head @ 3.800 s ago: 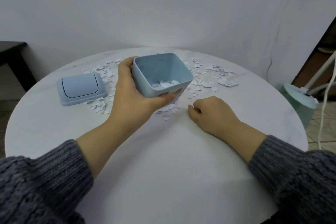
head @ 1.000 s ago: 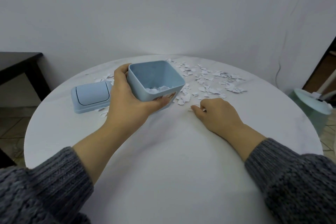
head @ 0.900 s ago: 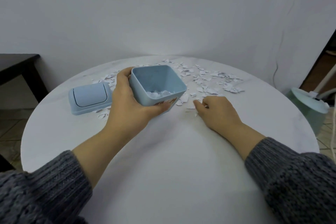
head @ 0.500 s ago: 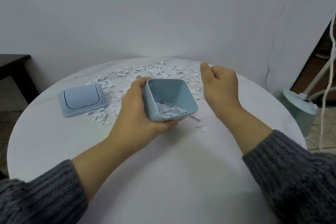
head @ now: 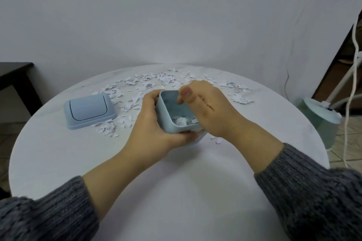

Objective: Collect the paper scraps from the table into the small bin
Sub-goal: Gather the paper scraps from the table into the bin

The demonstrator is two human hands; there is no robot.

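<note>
Left grip (head: 154, 123) clasps the small bin (head: 166, 121), which is tilted toward the person. Right grip (head: 213, 111) is curled over the bin mouth; can't tell if it holds anything.

Risks: more tilt spills the pile inside (head: 182, 120) back out, and light bits could miss the rim.

Most paper scraps (head: 156, 81) lie on the table (head: 176, 191) beyond both grips. The lid (head: 90, 110), left of the left grip, has scraps hard against its edge and probably needs shifting.
</note>
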